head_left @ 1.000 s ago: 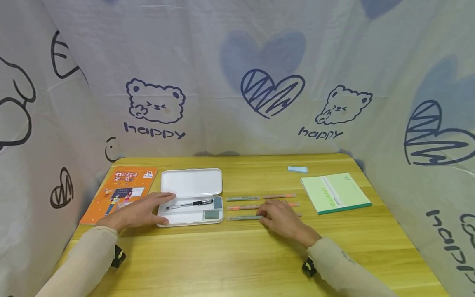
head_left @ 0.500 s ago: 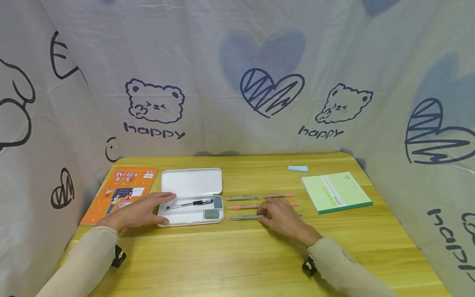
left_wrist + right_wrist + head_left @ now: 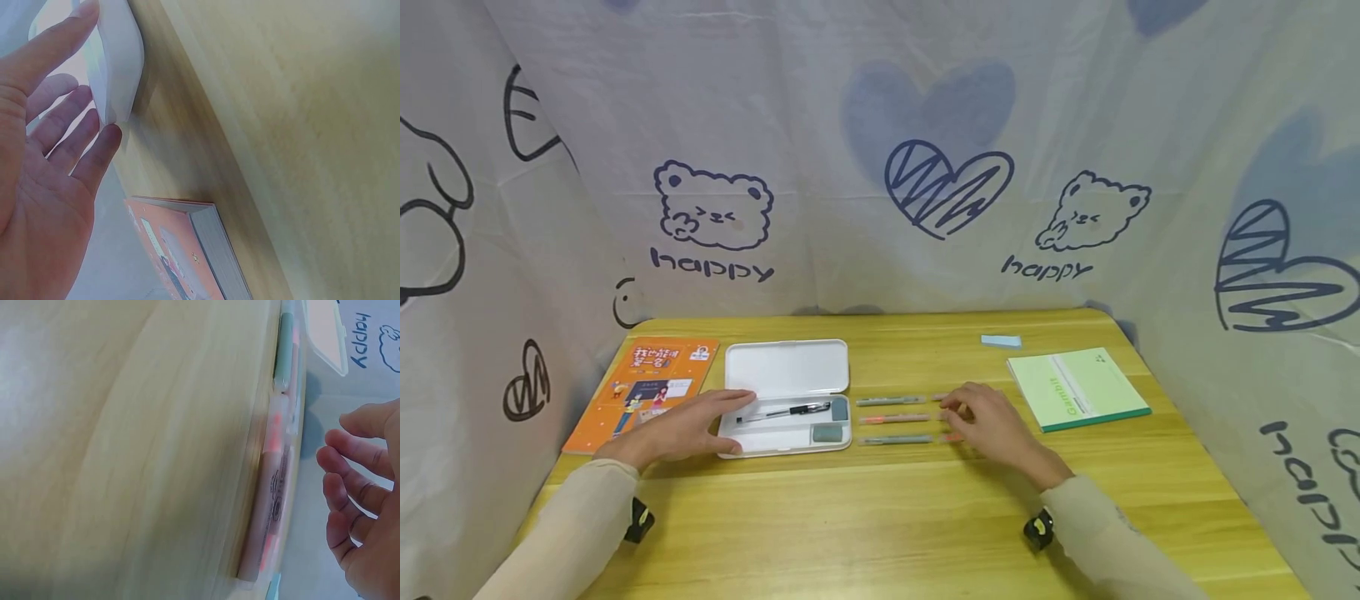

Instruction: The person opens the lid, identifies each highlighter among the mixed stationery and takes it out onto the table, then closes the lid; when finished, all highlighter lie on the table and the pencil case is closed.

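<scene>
A white pencil case [image 3: 787,367] lies with its lid back on the table. Inside are a black-and-clear pen [image 3: 797,409] and two small grey-blue blocks [image 3: 827,433]. My left hand [image 3: 681,425] spans the case's left end, thumb on the rim and relaxed fingers at the corner. Slim capped markers lie in two columns right of the case, including a green marker [image 3: 898,439] and, in the right wrist view, a pinkish one [image 3: 262,494]. Above the right column hovers my right hand [image 3: 996,421], fingers loosely bent and nothing between them; it partly hides those markers.
An orange book [image 3: 647,375] lies left of the case, partly under my left forearm in the head view. At the right is a light green notebook [image 3: 1082,387], with a small blue strip [image 3: 1002,341] behind it. A printed cloth [image 3: 820,167] hangs around the table.
My right hand has shifted to the right and its fingers have come away from the markers, uncovering their inner ends. The left hand stays at the pencil case.
</scene>
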`<state>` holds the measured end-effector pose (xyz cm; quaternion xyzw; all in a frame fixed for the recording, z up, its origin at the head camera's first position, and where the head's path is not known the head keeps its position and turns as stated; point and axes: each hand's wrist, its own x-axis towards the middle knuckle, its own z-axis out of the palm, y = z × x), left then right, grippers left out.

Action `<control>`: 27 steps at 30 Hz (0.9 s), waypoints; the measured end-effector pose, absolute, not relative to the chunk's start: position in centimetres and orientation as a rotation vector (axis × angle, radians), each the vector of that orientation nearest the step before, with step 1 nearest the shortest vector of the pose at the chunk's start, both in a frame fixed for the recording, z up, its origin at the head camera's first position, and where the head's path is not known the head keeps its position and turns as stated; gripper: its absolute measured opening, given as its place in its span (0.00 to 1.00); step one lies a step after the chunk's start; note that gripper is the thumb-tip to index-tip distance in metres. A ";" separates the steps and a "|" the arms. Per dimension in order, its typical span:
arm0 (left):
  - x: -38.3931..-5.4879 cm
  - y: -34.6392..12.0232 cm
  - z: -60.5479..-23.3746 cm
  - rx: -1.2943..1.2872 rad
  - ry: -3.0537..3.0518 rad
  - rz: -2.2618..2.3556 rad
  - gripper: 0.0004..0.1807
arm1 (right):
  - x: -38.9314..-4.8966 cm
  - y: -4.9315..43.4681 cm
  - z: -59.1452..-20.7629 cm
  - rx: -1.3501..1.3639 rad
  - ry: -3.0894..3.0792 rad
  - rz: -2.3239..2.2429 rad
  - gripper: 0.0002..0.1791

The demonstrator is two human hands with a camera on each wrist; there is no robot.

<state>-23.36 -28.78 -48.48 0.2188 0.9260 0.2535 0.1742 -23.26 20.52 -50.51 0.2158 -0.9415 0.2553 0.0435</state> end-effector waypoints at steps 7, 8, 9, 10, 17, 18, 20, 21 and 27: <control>-23.1 -28.9 -48.3 0.630 2.631 0.719 0.48 | -24.3 19.2 -50.1 0.675 -2.819 0.967 0.13; -23.1 -28.9 -48.3 0.633 2.631 0.717 0.48 | -24.5 18.7 -50.0 0.679 -2.810 1.005 0.14; -23.1 -29.0 -48.3 0.625 2.629 0.720 0.48 | -24.8 18.2 -49.8 0.680 -2.803 1.052 0.15; -23.0 -29.0 -48.3 0.618 2.628 0.723 0.48 | -25.1 17.6 -49.6 0.683 -2.799 1.099 0.17; -22.8 -29.1 -48.4 0.658 2.669 0.706 0.46 | -27.3 13.2 -49.0 0.703 -2.777 1.348 0.21; -22.7 -29.1 -48.4 0.661 2.686 0.700 0.45 | -27.6 12.7 -49.0 0.713 -2.774 1.383 0.22; -22.5 -29.1 -48.3 0.653 2.731 0.683 0.42 | -28.0 11.6 -48.9 0.718 -2.777 1.462 0.24; -22.3 -29.1 -48.2 0.644 2.758 0.678 0.40 | -28.2 11.1 -48.9 0.718 -2.780 1.498 0.25; -20.7 -28.7 -48.5 0.518 2.919 0.702 0.33 | -29.2 8.5 -49.1 0.658 -2.782 1.662 0.32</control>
